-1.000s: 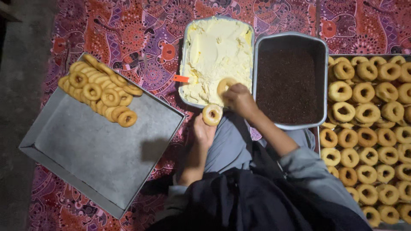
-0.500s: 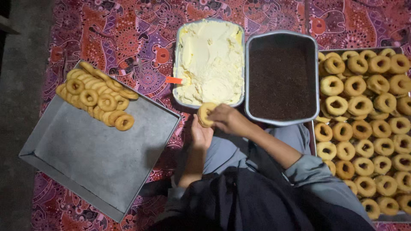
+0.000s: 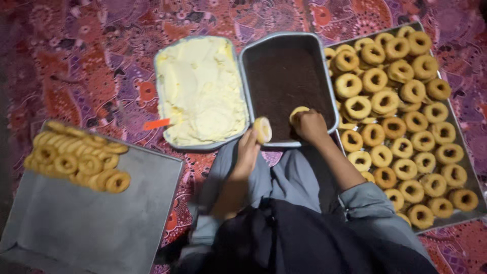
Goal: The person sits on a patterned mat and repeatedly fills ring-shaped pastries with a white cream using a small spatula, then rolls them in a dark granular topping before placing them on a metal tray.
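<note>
Left hand (image 3: 247, 147) gripping a cream-coated doughnut (image 3: 263, 130) at the pan's near rim; right hand (image 3: 310, 126) pressing another doughnut (image 3: 298, 112) face-down into the brown sprinkles pan (image 3: 284, 76), likely to coat it.

A home floor used as a small bakery: metal trays of ring doughnuts (image 3: 401, 127) and cream (image 3: 200, 89) lie on a patterned cloth (image 3: 91, 61).
</note>
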